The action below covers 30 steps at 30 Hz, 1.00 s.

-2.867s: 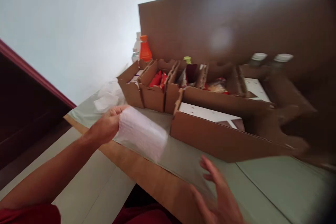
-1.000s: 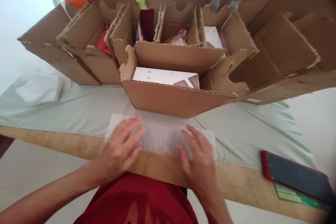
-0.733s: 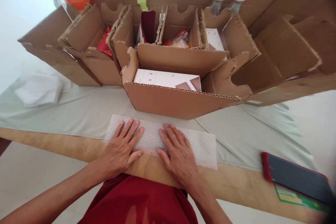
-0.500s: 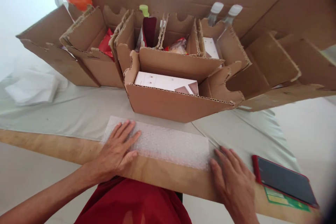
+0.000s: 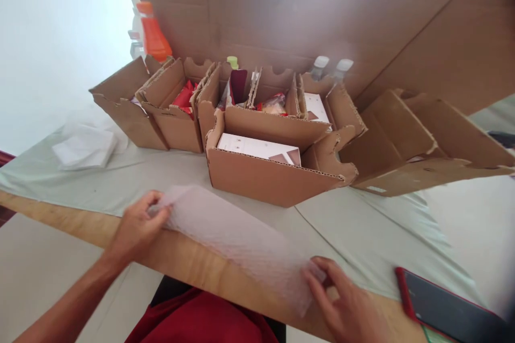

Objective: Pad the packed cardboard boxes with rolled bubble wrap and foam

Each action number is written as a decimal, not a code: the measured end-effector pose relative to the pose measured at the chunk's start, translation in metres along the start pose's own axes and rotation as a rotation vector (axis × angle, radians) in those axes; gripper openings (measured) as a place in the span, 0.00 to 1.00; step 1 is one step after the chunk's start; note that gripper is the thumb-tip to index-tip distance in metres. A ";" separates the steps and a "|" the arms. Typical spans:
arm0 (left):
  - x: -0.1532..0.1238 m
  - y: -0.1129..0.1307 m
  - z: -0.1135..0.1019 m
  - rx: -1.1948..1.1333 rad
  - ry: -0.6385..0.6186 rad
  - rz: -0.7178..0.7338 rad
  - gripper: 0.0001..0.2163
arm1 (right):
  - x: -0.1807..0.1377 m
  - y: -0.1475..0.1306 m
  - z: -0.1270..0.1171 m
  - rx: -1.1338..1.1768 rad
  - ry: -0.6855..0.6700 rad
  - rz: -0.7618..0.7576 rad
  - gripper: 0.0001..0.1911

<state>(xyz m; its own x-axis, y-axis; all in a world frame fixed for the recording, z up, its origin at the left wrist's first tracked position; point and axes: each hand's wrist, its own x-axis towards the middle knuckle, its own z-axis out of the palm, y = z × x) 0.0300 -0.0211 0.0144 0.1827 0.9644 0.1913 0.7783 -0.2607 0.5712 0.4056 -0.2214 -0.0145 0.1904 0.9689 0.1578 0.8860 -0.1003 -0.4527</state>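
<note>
A long strip of bubble wrap [image 5: 237, 236] stretches between my two hands, lifted at its ends and somewhat blurred. My left hand [image 5: 140, 222] pinches its left end between thumb and fingers. At the right end, my right hand [image 5: 338, 295] has the corner gripped between thumb and forefinger. Just beyond the strip stands a low cardboard bin [image 5: 265, 174] with a white box [image 5: 257, 149] lying inside it. The strip hangs over the table's front edge.
Several cardboard bins stand in a row behind, one with a red packet [image 5: 185, 96]. White sheets [image 5: 86, 147] lie at the left. A red-cased phone [image 5: 450, 305] rests at the right edge. An orange bottle [image 5: 154, 35] and clear bottles [image 5: 319, 68] stand at the back.
Both hands, which lay flat on or beside the bubble wrap, now grip its two ends. The strip has come up off the table. The camera view has tilted upward.
</note>
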 end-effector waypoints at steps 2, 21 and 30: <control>0.026 -0.001 -0.022 0.042 0.012 -0.048 0.10 | -0.018 -0.033 0.017 0.186 -0.079 -0.005 0.22; -0.047 0.015 -0.028 -0.428 -0.427 0.144 0.30 | 0.070 -0.164 0.064 1.509 -0.633 0.422 0.30; -0.023 -0.011 0.024 -0.028 -0.157 0.152 0.31 | 0.072 -0.141 0.066 0.459 -0.088 -0.373 0.21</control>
<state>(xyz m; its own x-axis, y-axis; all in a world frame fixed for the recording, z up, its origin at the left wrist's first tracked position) 0.0314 -0.0392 -0.0151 0.3898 0.9084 0.1516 0.7183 -0.4028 0.5673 0.2666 -0.1222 0.0029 -0.1511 0.9371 0.3148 0.6092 0.3391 -0.7169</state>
